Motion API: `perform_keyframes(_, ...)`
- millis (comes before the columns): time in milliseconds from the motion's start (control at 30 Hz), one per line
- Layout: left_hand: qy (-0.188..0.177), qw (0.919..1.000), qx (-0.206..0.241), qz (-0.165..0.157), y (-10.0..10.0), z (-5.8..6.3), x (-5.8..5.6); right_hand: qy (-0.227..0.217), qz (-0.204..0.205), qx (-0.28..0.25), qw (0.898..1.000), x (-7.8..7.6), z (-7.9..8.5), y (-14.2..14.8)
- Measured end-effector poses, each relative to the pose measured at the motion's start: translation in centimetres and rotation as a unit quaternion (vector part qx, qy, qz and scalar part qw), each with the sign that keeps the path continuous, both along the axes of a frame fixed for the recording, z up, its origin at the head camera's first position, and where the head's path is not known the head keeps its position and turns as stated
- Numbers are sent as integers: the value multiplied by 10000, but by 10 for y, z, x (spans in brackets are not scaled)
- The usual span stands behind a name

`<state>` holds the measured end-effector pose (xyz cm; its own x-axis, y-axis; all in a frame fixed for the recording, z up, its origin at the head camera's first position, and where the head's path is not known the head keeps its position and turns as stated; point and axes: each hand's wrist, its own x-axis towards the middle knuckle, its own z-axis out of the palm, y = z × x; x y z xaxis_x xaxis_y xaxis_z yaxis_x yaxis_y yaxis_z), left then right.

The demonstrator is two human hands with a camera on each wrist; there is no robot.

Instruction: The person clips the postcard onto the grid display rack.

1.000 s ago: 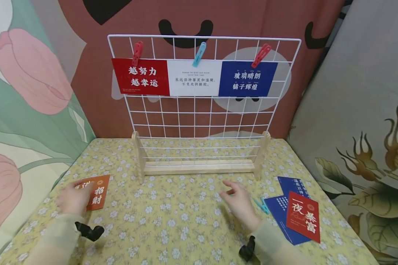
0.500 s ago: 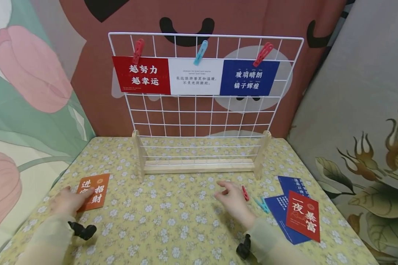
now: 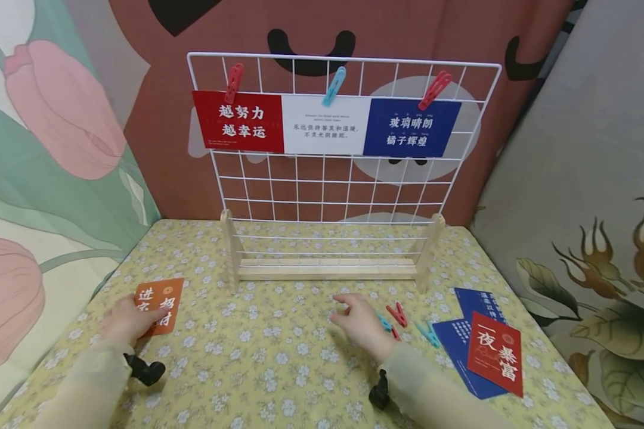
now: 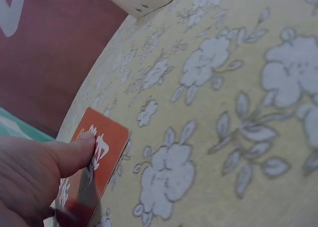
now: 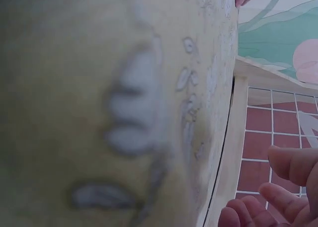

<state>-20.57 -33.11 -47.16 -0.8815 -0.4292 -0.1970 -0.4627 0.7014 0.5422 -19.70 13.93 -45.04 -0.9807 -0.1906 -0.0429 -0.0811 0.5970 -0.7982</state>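
Note:
At the table's left, an orange card (image 3: pixel 167 292) with white characters lies flat. My left hand (image 3: pixel 124 322) is over its left part, the thumb (image 4: pixel 74 152) stretched across the printed face; the other fingers are mostly hidden in the left wrist view. My right hand (image 3: pixel 361 325) hovers right of the middle with relaxed, slightly bent fingers and nothing between them. Just beyond it lie a red clothespin (image 3: pixel 397 314), a teal clothespin (image 3: pixel 428 335) and, partly hidden by the hand, a blue clothespin (image 3: pixel 384 323) and another red clothespin (image 3: pixel 395 335).
A white wire grid (image 3: pixel 322 177) on a wooden stand (image 3: pixel 327 271) stands at the back. Clothespins hold a red card (image 3: pixel 241 143), a white card (image 3: pixel 324 143) and a blue card (image 3: pixel 408 149) on it. More red (image 3: pixel 494 357) and blue cards (image 3: pixel 451 339) overlap at right.
My left hand drew back left off the orange card, then came over it again. My right hand moved left, uncovering clothespins behind it. The view shifted slightly.

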Motion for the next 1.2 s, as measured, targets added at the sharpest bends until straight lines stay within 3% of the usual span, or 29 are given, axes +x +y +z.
perform_keyframes(233, 45, 9991, 53, -430, 5, 0, -1, -116, 143, 96, 9998, -4, 2, 6)
perform_keyframes(467, 64, 9950, -24, -996, 14, 2, 3, 114, -237, 1157, 9929, -24, 14, 34)
perform_keyframes(600, 154, 9910, -107, -1322, 23, 1, 5, 121, -221, 1619, 9865, -32, 17, 50)
perform_keyframes(933, 22, 9789, -232, -2032, 59, 5, 10, -344, 12, 2468, 9685, -27, 16, 59)
perform_keyframes(1200, 117, 9652, -540, -2557, 90, 6, 18, -83, 44, 2531, 9674, -25, 10, 53)
